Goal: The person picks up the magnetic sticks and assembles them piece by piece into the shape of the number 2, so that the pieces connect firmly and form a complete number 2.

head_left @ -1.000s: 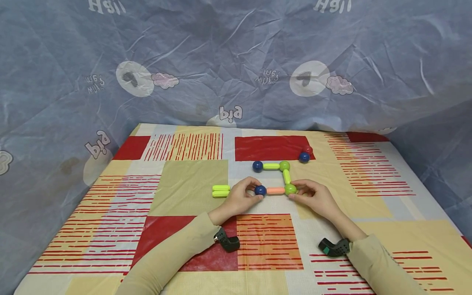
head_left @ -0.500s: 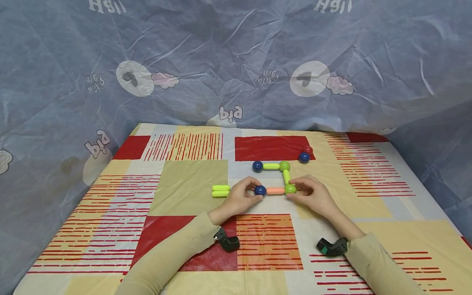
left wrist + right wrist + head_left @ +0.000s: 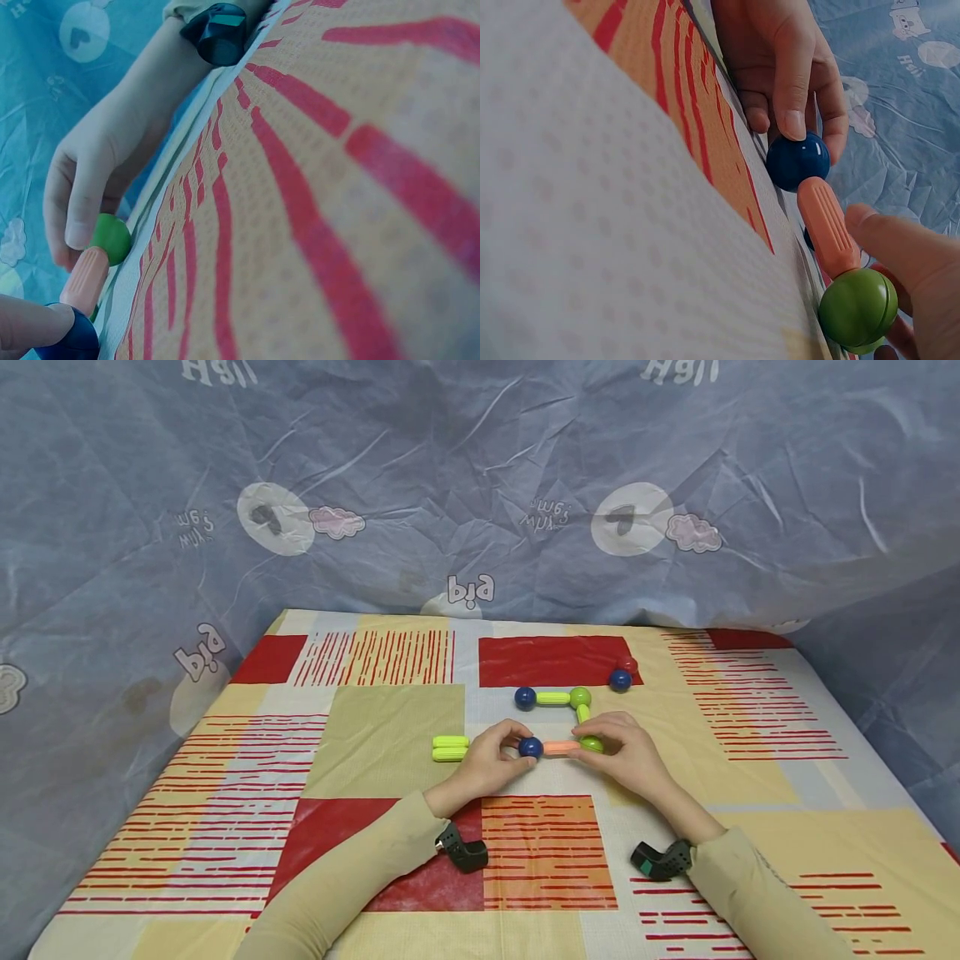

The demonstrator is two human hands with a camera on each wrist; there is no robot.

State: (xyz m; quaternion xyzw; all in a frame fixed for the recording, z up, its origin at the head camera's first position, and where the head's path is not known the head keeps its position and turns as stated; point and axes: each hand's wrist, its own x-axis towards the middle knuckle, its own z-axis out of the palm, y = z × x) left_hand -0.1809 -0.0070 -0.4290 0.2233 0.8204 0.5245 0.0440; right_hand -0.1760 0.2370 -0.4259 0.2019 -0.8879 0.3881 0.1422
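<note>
My left hand (image 3: pixel 491 760) pinches a glossy blue ball (image 3: pixel 531 747) between thumb and fingers. From that ball a salmon ridged rod (image 3: pixel 558 748) runs right to a green ball (image 3: pixel 592 744). My right hand (image 3: pixel 626 756) reaches over that joint, its thumb beside the salmon rod (image 3: pixel 826 225) and its fingers apart from the thumb, partly hiding the green ball. Contact of the thumb with the rod is unclear. A yellow-green rod (image 3: pixel 583 714) leads back to another green ball (image 3: pixel 580 697), then a second yellow-green rod (image 3: pixel 552 698) and a blue ball (image 3: pixel 525 697).
Two loose yellow-green rods (image 3: pixel 450 748) lie side by side left of my left hand. Behind the chain, a blue ball (image 3: pixel 620 680) sits against a red ball (image 3: pixel 627 665). A patterned cloth (image 3: pixel 397 735) covers the table, and a grey-blue curtain (image 3: pixel 420 460) hangs behind.
My right hand has slid left, from the near green ball to beside the salmon rod's right end. The left hand and the chain of pieces stay where they were.
</note>
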